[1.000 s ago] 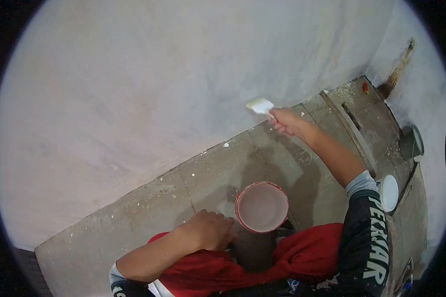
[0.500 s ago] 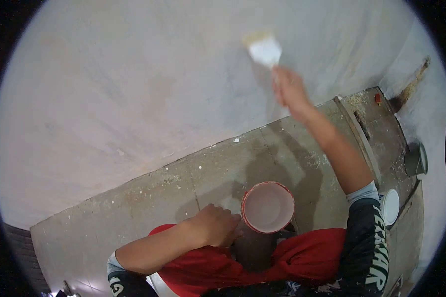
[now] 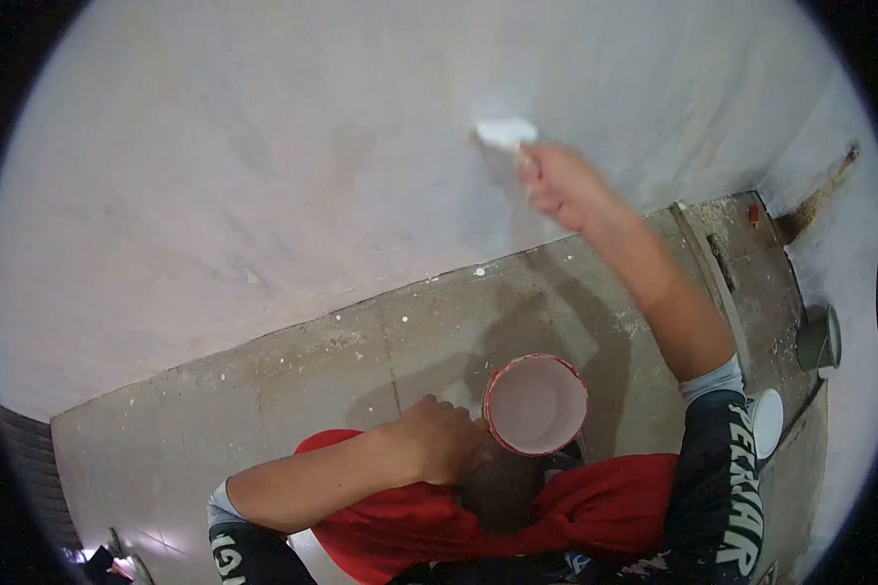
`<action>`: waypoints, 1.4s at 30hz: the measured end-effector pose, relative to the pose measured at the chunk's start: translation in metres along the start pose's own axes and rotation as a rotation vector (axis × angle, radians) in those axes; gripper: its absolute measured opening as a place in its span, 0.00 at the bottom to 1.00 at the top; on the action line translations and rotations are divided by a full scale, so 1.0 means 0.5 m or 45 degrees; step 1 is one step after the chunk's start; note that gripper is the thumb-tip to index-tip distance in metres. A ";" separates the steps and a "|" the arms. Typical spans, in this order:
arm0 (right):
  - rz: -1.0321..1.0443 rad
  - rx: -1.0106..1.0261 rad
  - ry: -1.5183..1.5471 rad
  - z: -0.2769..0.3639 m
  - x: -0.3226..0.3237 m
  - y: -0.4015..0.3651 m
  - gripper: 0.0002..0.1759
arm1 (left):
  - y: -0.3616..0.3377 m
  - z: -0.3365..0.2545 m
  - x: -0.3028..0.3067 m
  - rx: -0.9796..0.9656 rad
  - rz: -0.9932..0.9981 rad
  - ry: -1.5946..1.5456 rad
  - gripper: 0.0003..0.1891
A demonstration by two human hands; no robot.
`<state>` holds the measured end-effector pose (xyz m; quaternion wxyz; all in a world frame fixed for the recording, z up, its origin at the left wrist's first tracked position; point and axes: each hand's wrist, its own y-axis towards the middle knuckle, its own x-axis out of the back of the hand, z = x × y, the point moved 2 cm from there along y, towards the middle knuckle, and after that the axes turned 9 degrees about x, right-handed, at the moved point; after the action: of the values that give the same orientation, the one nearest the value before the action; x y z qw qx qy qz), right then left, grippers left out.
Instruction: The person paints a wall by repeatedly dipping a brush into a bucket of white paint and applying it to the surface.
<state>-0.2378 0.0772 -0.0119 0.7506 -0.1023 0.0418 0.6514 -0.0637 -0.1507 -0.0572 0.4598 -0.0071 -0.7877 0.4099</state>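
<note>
From my remote seat, I take the paint pot (image 3: 536, 404) as my landmark. It sits low in the view, just above the red cloth (image 3: 605, 502) on the person's lap, and it has a red rim and pale paint inside.

The right grip (image 3: 558, 187) is far above the pot, up against the wall (image 3: 263, 146), and it is clenched around the handle of the brush (image 3: 505, 133). The bristles are white with paint and seem to press on the wall, though this part is blurred.

The left grip (image 3: 441, 441) is touching the pot on its left side, with the fingers curled. I cannot tell if it really clasps the pot or only steadies it.

I judge the brush to be light, with a stiff handle and soft bristles. The handle may be slippery from wet paint, so the place to take it is low on the handle, away from the bristles.

With liquid inside, the pot is probably heavier and spills easily, so it must stay level, taken by its wall or rim.

To the right of the pot a white lid (image 3: 766, 421) lies on the floor (image 3: 263, 390), and further right stands a second pot (image 3: 818, 339).
</note>
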 end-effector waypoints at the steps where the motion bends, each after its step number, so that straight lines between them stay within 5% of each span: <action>1: 0.048 0.024 0.079 0.056 -0.014 -0.012 0.12 | -0.001 0.000 0.000 0.008 0.031 0.004 0.26; 6: 0.085 0.403 0.037 0.132 -0.055 -0.051 0.13 | -0.001 0.007 -0.004 0.032 0.018 0.009 0.26; 9: -0.158 0.502 -0.104 -0.016 -0.074 -0.034 0.14 | 0.001 0.014 -0.012 0.025 -0.019 0.002 0.26; 15: -0.035 -0.547 0.042 -0.388 0.007 0.032 0.12 | -0.006 0.003 0.000 0.043 0.022 0.014 0.24; 17: -0.079 -0.552 0.043 -0.409 0.008 0.039 0.11 | -0.008 0.001 0.001 0.026 -0.003 -0.001 0.24; 20: -0.199 -0.467 0.009 -0.315 -0.044 0.046 0.12 | -0.011 0.000 0.003 0.028 0.025 0.010 0.24; 27: 0.012 0.037 0.172 -0.005 -0.116 -0.045 0.14 | 0.008 0.006 0.000 0.011 0.052 0.002 0.25; 29: 0.020 0.367 0.101 0.027 -0.127 -0.067 0.16 | 0.011 0.007 -0.002 0.014 0.093 0.015 0.25; 32: -0.047 0.580 -0.037 -0.022 -0.125 -0.039 0.16 | 0.011 0.012 -0.005 -0.020 0.038 -0.005 0.25; 38: -0.280 0.676 -0.373 -0.345 -0.058 0.056 0.19 | 0.002 0.010 0.000 0.026 0.059 0.012 0.26; 41: -0.272 0.373 -0.450 -0.369 -0.021 0.026 0.21 | -0.006 0.001 0.002 0.033 0.089 0.053 0.26; 42: -0.149 0.092 -0.486 -0.346 -0.008 0.004 0.22 | -0.012 0.001 0.006 0.031 0.067 0.039 0.26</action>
<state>-0.2284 0.0374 -0.1803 0.7848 0.0479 -0.0838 0.6122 -0.0635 -0.1537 -0.0512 0.4609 -0.0285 -0.7750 0.4314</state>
